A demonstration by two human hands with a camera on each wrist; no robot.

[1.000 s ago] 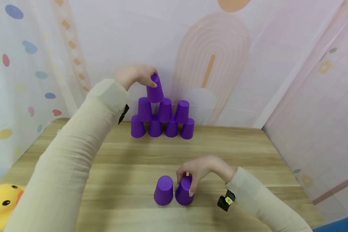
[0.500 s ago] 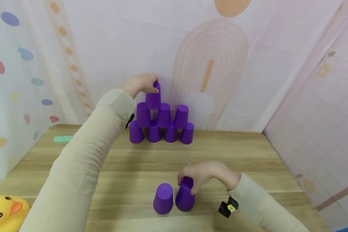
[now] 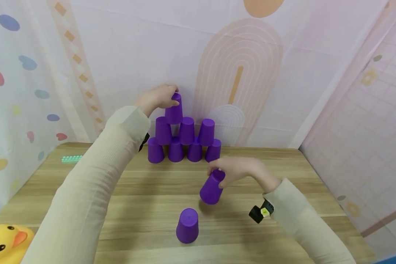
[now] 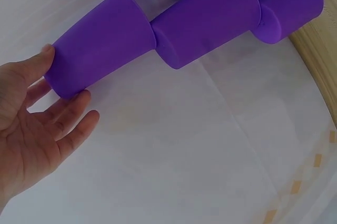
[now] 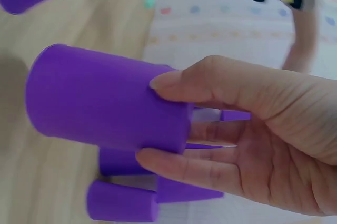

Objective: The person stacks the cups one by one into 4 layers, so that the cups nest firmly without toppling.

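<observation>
My left hand (image 3: 156, 97) rests at the top of the pyramid of purple cups (image 3: 184, 139), fingers nearly straight and relaxed, their tips touching the closed base of the topmost cup (image 3: 174, 109). That cup stands upside down across two of the three cups in the row beneath, with four more at the bottom on the wooden table (image 3: 283, 165). Every cup is the same: smooth matte plastic, a plain tapered cone with a flat end, no print or lettering on it.

My right hand (image 3: 237, 170) pinches another purple cup (image 3: 212, 187) by its narrow closed end, thumb on one side and fingers on the other, holding it tilted in the air above the table, mouth down, just in front of the pyramid's right corner. One loose purple cup (image 3: 187, 225) stands inverted on the pale wood-grain surface nearer to me. A yellow rubber duck (image 3: 4, 242) sits at the table's near left edge, and a small green toothed brick (image 3: 71, 158) lies at the far left.
</observation>
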